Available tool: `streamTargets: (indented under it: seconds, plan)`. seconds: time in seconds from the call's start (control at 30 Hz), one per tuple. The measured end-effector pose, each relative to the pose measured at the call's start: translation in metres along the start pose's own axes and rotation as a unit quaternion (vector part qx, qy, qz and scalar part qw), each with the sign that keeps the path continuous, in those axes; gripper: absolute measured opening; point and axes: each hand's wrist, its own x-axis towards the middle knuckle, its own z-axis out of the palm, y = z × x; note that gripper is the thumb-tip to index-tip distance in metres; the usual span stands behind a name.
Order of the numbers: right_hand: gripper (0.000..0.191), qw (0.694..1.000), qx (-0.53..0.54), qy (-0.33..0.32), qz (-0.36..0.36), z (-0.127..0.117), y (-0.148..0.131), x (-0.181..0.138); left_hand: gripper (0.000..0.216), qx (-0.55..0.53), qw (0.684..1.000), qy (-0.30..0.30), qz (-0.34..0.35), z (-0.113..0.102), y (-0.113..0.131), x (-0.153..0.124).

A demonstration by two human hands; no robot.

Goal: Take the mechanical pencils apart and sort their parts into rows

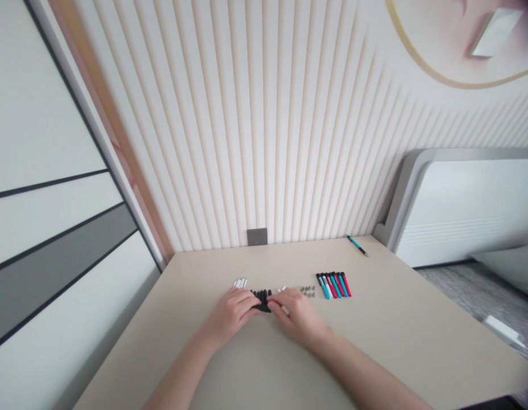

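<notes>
My left hand [233, 314] and my right hand [297, 313] come together at the middle of the table, fingers bent inward. Between the fingertips lies a dark, slim black pen part [262, 308], which both hands grip at its ends; fingers cover some of it. Just behind it stretches a row of several small black pen parts [264, 294]. Thin white sticks [240, 282] lie beyond my left hand. Small white pieces [282, 289] peek out behind my right hand, with little metallic parts [307, 291] to their right.
Several blue, red and white pen barrels with black ends [334, 285] lie in a row on the right of the beige table [204, 265]. A blue-and-black pen [357, 246] rests near the back right edge. A dark socket [257, 237] sits on the ribbed wall; a bed [469, 205] stands right.
</notes>
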Motion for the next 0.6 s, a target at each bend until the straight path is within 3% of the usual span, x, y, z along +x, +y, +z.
streamTargets:
  seconds: [0.1,0.17,0.27,0.33,0.6]
  plan:
    - [0.034,0.982,-0.138,0.1,0.078,-0.028,0.031,0.005,0.021,-0.015,0.999,0.02,-0.03,-0.012,-0.014,-0.005]
    - [0.032,0.954,-0.221,0.124,0.161,-0.044,0.056,0.004,0.022,-0.015,0.998,0.012,-0.061,-0.019,-0.022,-0.01]
    - [0.032,0.915,-0.293,0.077,0.267,-0.055,0.088,-0.002,0.021,-0.016,0.997,-0.014,-0.074,-0.025,-0.03,-0.016]
    - [0.031,0.9,-0.313,0.032,0.301,-0.054,0.101,-0.007,0.022,-0.034,0.995,-0.03,-0.085,-0.026,-0.034,-0.019]
    - [0.029,0.886,-0.342,-0.012,0.313,-0.048,0.107,-0.011,0.022,-0.045,0.994,-0.034,-0.094,-0.024,-0.035,-0.02]
